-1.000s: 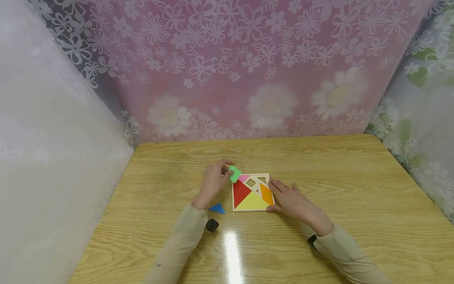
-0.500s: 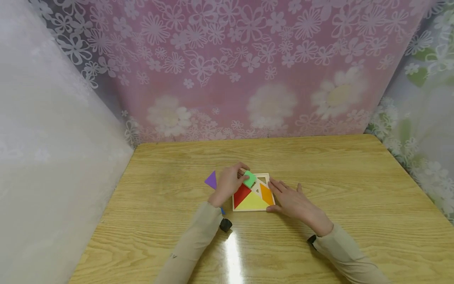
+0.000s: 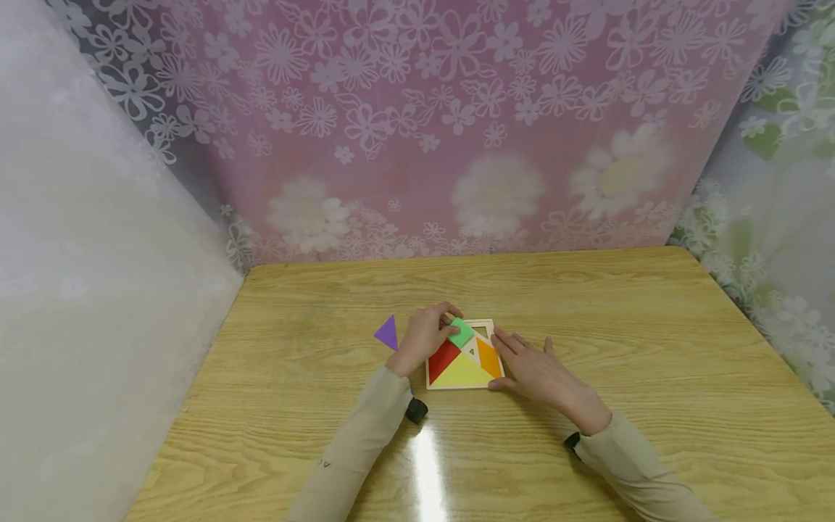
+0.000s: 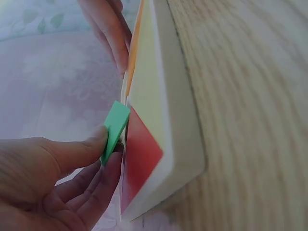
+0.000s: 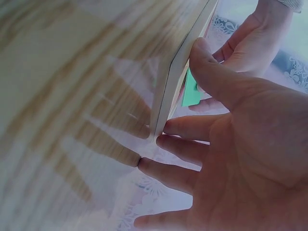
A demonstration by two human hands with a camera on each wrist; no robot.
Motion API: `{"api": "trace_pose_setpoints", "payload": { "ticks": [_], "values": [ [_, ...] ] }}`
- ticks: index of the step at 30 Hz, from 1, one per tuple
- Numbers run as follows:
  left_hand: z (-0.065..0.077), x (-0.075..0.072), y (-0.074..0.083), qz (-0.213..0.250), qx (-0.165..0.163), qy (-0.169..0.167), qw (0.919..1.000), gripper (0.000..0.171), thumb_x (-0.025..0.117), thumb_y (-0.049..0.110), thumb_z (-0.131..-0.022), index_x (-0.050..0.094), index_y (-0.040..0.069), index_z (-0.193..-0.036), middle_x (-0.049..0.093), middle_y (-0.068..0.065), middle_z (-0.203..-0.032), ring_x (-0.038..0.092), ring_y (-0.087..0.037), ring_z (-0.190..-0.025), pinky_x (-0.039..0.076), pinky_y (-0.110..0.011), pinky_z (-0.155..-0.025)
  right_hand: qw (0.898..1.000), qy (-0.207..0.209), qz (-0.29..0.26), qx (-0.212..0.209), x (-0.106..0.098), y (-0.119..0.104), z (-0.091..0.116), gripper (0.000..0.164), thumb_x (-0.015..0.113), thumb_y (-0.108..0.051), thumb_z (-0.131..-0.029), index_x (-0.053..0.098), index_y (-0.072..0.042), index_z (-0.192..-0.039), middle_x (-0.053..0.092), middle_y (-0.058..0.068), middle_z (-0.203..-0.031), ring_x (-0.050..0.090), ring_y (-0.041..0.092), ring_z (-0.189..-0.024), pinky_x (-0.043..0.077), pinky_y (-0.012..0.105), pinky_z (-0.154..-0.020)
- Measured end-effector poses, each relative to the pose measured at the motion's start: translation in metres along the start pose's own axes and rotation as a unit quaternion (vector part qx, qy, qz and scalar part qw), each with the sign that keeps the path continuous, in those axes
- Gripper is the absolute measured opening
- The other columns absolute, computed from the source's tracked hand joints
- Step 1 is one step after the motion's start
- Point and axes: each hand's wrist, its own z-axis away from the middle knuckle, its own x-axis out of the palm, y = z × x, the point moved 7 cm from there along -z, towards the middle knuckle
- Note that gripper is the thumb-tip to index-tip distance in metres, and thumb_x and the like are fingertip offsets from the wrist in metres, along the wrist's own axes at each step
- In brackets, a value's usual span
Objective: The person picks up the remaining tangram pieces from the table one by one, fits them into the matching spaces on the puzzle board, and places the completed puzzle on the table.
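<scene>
A wooden puzzle tray [image 3: 492,324] lies mid-table with a red triangle [image 3: 443,357], a yellow triangle [image 3: 463,373] and an orange piece [image 3: 488,357] set in it. My left hand [image 3: 449,328] pinches a green square piece [image 3: 462,332] and holds it tilted over the tray's upper part. The left wrist view shows thumb and fingers on the green piece [image 4: 115,131], just above the red triangle [image 4: 139,159]. My right hand [image 3: 515,360] lies flat, its straight fingers against the tray's right edge [image 5: 180,72].
A loose purple triangle [image 3: 388,332] lies on the wooden table [image 3: 652,348], left of my left hand. Flowered curtains close in the back and both sides. Small black wrist cameras [image 3: 416,411] sit at both sleeves.
My left hand has carried the green piece rightward from the tray's upper left corner to over the tray. The purple triangle came into sight; my left arm now covers the blue one. My right hand stayed put.
</scene>
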Motion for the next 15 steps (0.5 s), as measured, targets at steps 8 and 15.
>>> {"api": "trace_pose_setpoints", "payload": {
  "ticks": [8, 15],
  "values": [
    [-0.0026, 0.0052, -0.0001, -0.027, 0.015, -0.008, 0.9995, 0.023, 0.075, 0.01, -0.091, 0.074, 0.004, -0.114, 0.07, -0.007, -0.095, 0.064, -0.017, -0.082, 0.052, -0.024, -0.074, 1.0, 0.004, 0.002, -0.005, -0.001, -0.001, 0.001, 0.081, 0.068, -0.045, -0.094, 0.04, 0.004, -0.152, 0.037, 0.021, -0.159, 0.043, 0.046, -0.139, 0.026, 0.085, -0.098],
    [-0.0033, 0.0071, -0.0011, -0.033, 0.004, -0.012, 0.9994, 0.025, 0.076, 0.01, -0.091, 0.074, 0.005, -0.115, 0.07, -0.007, -0.099, 0.064, -0.02, -0.089, 0.051, -0.029, -0.079, 1.0, 0.0, 0.0, -0.005, -0.0006, -0.0011, 0.0005, 0.081, 0.068, -0.045, -0.095, 0.039, 0.004, -0.152, 0.036, 0.021, -0.159, 0.042, 0.045, -0.14, 0.025, 0.084, -0.099]
  ]
}}
